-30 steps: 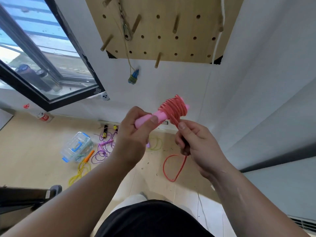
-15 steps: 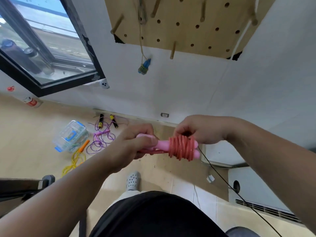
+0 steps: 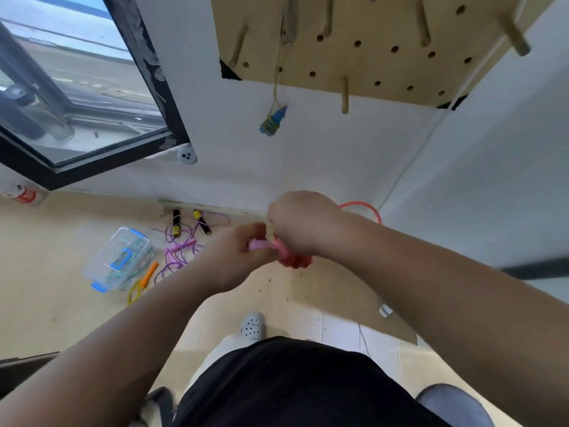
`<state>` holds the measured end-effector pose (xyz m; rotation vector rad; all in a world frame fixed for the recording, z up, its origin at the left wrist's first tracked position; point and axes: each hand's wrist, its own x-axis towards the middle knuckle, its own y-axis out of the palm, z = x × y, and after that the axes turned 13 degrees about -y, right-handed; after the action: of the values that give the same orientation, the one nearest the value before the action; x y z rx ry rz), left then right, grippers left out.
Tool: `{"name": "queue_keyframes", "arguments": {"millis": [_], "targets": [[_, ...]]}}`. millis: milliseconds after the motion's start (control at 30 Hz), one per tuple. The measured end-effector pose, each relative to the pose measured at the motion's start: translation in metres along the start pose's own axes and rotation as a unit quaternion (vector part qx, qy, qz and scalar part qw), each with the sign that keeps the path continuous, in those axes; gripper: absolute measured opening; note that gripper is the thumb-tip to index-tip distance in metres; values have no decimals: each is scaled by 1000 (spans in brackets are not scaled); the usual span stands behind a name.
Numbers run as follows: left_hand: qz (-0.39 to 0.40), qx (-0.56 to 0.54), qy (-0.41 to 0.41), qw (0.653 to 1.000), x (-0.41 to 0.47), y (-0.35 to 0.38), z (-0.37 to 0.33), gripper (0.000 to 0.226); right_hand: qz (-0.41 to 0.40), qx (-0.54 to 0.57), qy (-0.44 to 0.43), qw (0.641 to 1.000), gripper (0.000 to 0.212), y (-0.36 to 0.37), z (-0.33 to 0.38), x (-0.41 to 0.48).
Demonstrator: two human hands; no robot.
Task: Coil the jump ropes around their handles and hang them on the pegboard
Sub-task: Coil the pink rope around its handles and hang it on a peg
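Pink handle (image 3: 258,244) gripped in left hand (image 3: 234,260), fingers curled tight round its bare end. Right hand (image 3: 303,223) hard against it, knuckles up, curled over the coil (image 3: 297,261) of red rope (image 3: 357,202) wound on the handle's other end. Fingertips hidden under the hand, so the pinch on the rope is judged, not seen. Slack loop of the same rope arching just beyond the right wrist. Step in hand, by judgement: last turns of winding, with hanging not yet begun. To do well: hold handle steady with left, feed with right under light tension, lay each turn beside the last rather than over it, tuck the tail under a final turn, leave a short loop free for a peg. Well above the grip: wooden pegboard (image 3: 385,66), bare peg (image 3: 345,94) at its lower edge, and one blue-and-yellow bundle (image 3: 272,121) already hung by its cord. Below and beyond the left hand, on the floor: purple rope (image 3: 181,254), black-and-yellow handles (image 3: 176,221), clear box with blue latches (image 3: 117,257), orange handle (image 3: 150,272) on yellow rope.
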<state>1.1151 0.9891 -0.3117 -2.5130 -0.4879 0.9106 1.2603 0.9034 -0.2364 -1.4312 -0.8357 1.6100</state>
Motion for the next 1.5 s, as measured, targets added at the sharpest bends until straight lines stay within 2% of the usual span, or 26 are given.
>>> {"name": "queue_keyframes", "arguments": {"millis": [33,100,167,233,300,400,533,633,700,767,800,833,867,900,1000,1033,1067,1100,1167,1200,1233,1267,1300,1367,1433,1500], "targets": [[-16,-13,-12,1000,7,-8,2,40,-16,24,20,999,37,-1,7,5],[-48,-68,-22,996,14,-18,5,52,-60,49,54,996,26,5,12,11],[-75,-118,-21,990,18,-24,6,52,-136,99,84,982,15,19,11,11],[-77,-192,-38,978,18,-27,4,47,-215,159,96,959,14,34,15,9],[-62,-265,-53,961,17,-28,-1,48,-289,217,100,927,20,45,23,2],[-25,-359,-77,930,13,-25,-10,48,-407,262,110,868,16,50,28,-12],[29,-484,-138,864,11,-30,-25,36,-444,248,134,851,10,55,32,-21],[129,-542,-197,807,7,-37,-36,41,-476,260,138,829,11,56,36,-24],[228,-579,-213,753,-1,-40,-44,47,-509,362,167,763,15,50,37,-24],[303,-609,-210,702,-6,-43,-49,48,-520,534,188,640,23,43,38,-24],[329,-611,-206,690,-8,-46,-51,48,-498,618,177,582,31,41,36,-26],[350,-606,-204,684,-9,-47,-52,48,-467,681,151,544,43,39,33,-29],[369,-599,-203,681,-9,-47,-52,49,-437,719,114,528,52,38,29,-33],[387,-590,-203,679,-10,-47,-52,50,-411,737,69,531,52,37,26,-37],[408,-549,-203,701,-11,-47,-51,59,-386,723,6,573,14,32,19,-47],[400,-530,-207,718,-11,-47,-52,62,-388,711,16,587,8,31,20,-48],[382,-509,-208,743,-12,-47,-54,64,-396,701,34,592,11,31,22,-49],[347,-480,-201,781,-11,-45,-55,64,-408,693,52,592,9,31,23,-48],[191,-407,-152,880,-9,-36,-56,51,-438,683,102,575,24,30,27,-44],[94,-375,-103,916,-8,-30,-54,41,-449,675,130,571,31,30,28,-41],[21,-347,-42,937,-8,-26,-52,31,-457,658,160,577,33,29,30,-38],[-9,-311,15,950,-9,-24,-51,29,-461,639,184,587,30,27,32,-35],[-16,-260,61,964,-9,-22,-50,39,-465,628,200,591,24,25,33,-33],[-44,-142,99,984,-10,-20,-45,57,-479,626,211,578,17,19,35,-31],[-94,-99,128,982,-8,-22,-43,49,-482,623,202,582,17,13,37,-31],[-107,-132,149,974,-7,-25,-42,40,-474,624,177,596,15,6,40,-33]]}}
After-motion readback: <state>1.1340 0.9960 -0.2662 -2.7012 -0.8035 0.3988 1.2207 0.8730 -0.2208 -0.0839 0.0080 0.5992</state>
